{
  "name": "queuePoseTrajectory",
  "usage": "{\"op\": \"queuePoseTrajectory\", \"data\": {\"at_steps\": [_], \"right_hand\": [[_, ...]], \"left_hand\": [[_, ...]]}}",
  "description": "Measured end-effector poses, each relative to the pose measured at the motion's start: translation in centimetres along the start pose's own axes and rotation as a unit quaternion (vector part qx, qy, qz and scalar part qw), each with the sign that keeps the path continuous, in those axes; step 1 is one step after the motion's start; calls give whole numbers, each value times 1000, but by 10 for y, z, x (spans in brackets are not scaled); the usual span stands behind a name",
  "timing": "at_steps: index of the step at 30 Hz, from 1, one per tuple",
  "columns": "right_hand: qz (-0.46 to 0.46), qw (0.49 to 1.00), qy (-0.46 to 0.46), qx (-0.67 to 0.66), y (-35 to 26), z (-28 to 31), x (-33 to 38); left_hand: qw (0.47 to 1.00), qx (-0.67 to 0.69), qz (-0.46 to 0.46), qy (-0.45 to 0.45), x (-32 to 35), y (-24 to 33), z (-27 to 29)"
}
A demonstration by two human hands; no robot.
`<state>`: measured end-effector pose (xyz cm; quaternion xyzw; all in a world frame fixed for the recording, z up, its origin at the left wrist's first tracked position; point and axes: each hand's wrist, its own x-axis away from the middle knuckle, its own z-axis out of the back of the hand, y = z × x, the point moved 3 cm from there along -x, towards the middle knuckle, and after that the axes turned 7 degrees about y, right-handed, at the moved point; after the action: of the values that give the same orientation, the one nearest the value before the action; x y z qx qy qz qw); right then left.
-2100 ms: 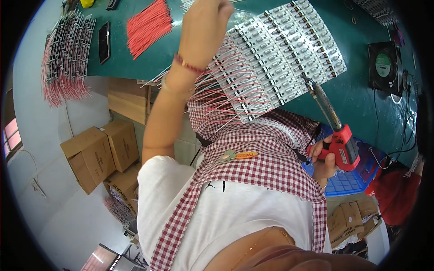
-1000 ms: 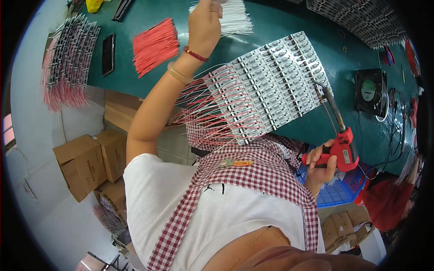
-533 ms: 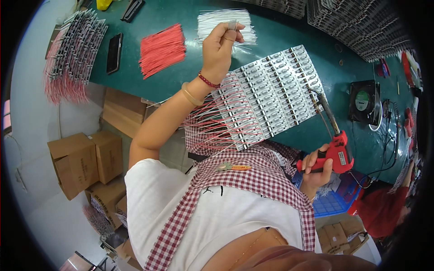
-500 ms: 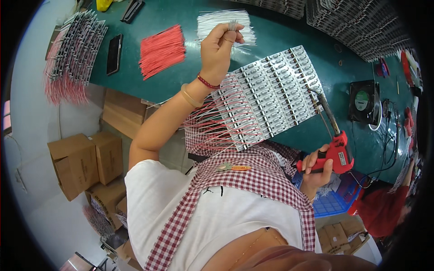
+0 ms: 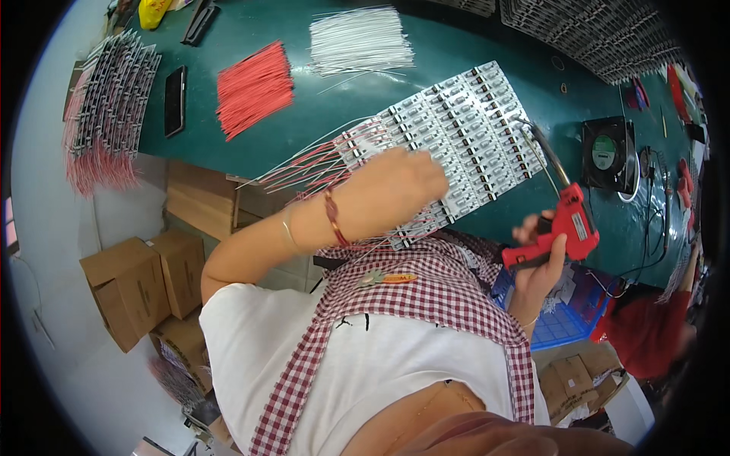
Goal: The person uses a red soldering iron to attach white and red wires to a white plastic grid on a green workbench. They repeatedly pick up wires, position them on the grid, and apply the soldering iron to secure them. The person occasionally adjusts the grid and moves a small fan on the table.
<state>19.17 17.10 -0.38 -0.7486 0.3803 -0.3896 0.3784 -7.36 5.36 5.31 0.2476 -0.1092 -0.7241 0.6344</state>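
Note:
My left hand [image 5: 399, 186] is closed above the panel of small circuit boards [image 5: 483, 114], knuckles up. Its fingertips are hidden, so what they hold does not show. Red and white wires [image 5: 308, 163] trail off the panel's left side, passing near my left wrist. In my right hand [image 5: 541, 277] is a red soldering gun [image 5: 574, 224], gripped by its handle. The gun's metal tip points up and left, close to the panel's right edge. Beyond the panel lie a bundle of white wires [image 5: 361, 42] and a bundle of red wires [image 5: 255, 87].
On the green table, a phone [image 5: 176, 101] lies near a stack of wired boards [image 5: 114, 106]. More stacked boards [image 5: 589, 34] stand at the far right. A black fan [image 5: 608, 154] sits right of the gun. A blue basket [image 5: 559, 327] and cardboard boxes [image 5: 129, 285] are lower down.
My left hand has come from the white wire bundle down over the board panel. The panel appears slightly shifted left and up in view. My right hand still holds the soldering gun.

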Motion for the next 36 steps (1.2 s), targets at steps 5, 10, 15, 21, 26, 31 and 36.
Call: {"op": "queuePoseTrajectory", "data": {"at_steps": [5,10,15,21,26,31,36], "right_hand": [[-40,998,-39,3,13,-36,-23],[-48,997,-52,32,20,-48,-12],[-84,994,-58,27,22,-48,8],[-42,995,-86,42,4,-30,12],[-1,989,-57,134,-19,-43,8],[-41,984,-62,161,-8,-52,-1],[-74,976,-26,204,-7,-75,-6]], "left_hand": [[997,-62,-2,-49,14,11,-39],[999,-30,3,-17,12,11,-47],[998,2,35,-49,28,20,-39],[974,64,123,177,21,-15,29],[971,-99,68,206,12,-51,1],[966,-154,107,180,1,-41,-26],[968,-143,105,175,1,-50,-29]]}}
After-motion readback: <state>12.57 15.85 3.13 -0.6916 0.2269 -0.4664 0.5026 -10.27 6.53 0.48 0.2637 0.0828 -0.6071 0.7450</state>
